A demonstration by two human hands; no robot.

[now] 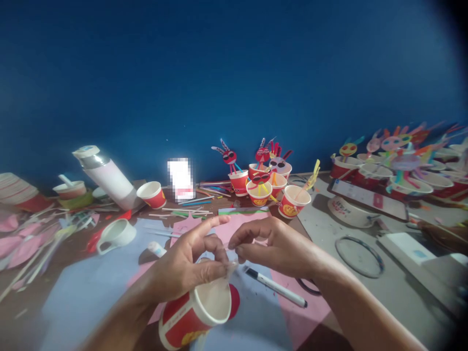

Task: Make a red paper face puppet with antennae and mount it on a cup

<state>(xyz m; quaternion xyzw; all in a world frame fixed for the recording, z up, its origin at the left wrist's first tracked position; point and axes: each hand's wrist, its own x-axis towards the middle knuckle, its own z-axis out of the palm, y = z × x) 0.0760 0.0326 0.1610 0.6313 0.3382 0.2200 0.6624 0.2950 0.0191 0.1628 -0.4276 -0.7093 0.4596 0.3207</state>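
Note:
My left hand [190, 263] is closed, with thumb and finger pinching a small translucent strip [232, 267] that looks like clear tape. Facing it, my right hand [270, 246] has its thumb and fingertips drawn together; whether anything is between them is too small to tell. Under my left hand a red and white paper cup [179, 319] lies tilted, its open mouth towards the right. A red round piece [235, 301] shows beside the cup's rim. Below my right hand a white marker [276, 287] with a black cap rests on the paper sheets.
Blue paper [84, 287] and pink paper [307, 312] cover the tabletop. Cups with paper figures [261, 192] stand at the back. A white mug [117, 236], a glue bottle [156, 249] and a leaning flask [109, 178] are left. A phone [369, 197] rests on a bowl [353, 214] right.

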